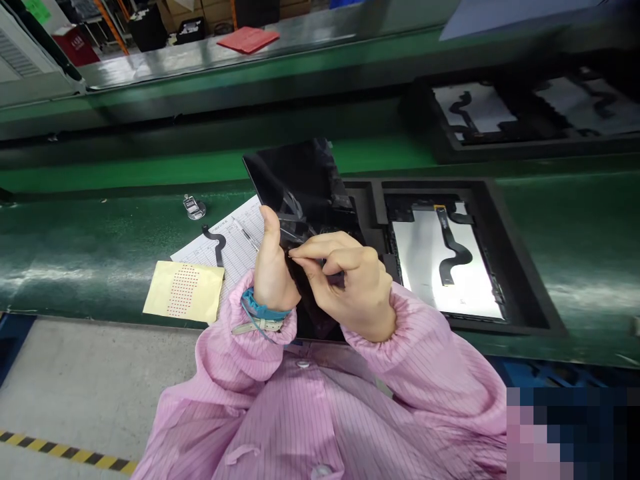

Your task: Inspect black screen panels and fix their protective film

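A glossy black screen panel (300, 177) with wrinkled clear film on its face is held tilted up over the bench. My left hand (274, 267) grips it from the left, thumb up along its edge and the other fingers hidden behind. At the panel's lower part, my right hand (350, 277) is closed in a pinch, thumb against forefinger. What lies between those fingertips is too small to make out. Beside my right arm, a black foam tray (525, 287) holds a silver-backed screen (415, 247) with a curved black flex cable (447, 247) on it.
Left of my hands lie a printed form (195, 250), a pen (245, 233), a loose flex cable (219, 243), a yellow label sheet (167, 290) and a small metal object (194, 207). Another foam tray (450, 150) with screens stands at back right. A red packet (249, 40) rests on the ledge.
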The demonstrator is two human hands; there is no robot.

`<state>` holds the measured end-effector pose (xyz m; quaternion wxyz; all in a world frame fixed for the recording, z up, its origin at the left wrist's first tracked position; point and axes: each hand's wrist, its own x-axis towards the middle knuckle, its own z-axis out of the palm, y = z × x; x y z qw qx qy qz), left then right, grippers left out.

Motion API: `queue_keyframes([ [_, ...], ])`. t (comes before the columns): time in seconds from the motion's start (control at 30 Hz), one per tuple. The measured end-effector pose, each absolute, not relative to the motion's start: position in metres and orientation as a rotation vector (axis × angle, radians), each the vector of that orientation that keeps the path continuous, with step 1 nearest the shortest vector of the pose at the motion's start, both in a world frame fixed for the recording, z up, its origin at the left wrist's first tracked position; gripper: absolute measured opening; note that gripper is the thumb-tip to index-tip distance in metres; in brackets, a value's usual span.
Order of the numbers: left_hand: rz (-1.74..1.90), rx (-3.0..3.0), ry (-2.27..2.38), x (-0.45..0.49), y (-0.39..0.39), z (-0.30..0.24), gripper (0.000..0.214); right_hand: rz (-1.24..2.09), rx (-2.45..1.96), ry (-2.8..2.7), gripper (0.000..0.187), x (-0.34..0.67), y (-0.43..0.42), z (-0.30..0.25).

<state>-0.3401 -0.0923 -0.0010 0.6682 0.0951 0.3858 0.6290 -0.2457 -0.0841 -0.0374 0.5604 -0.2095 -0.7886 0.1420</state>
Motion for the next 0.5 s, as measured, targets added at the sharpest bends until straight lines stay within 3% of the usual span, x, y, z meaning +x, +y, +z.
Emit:
queue_keyframes([
  [0.17,1.47,0.197,0.886,-0.34,-0.092,-0.004,0.054,0.165,-0.542,-1.92,0.028,-0.245,-0.093,-0.036],
  [0.3,1.464,0.196,0.89,-0.338,-0.096,-0.006,0.05,0.115,-0.82,-1.959,0.024,-0.243,-0.103,-0.02],
  [0.4,1.54,0.268,0.865,-0.336,-0.101,-0.006,0.05,0.161,-0.96,-1.981,0.036,-0.236,-0.1,-0.005],
  [0.5,1.536,0.358,0.811,-0.347,-0.106,-0.013,0.051,0.474,-0.899,-1.95,0.048,-0.21,-0.07,0.001],
])
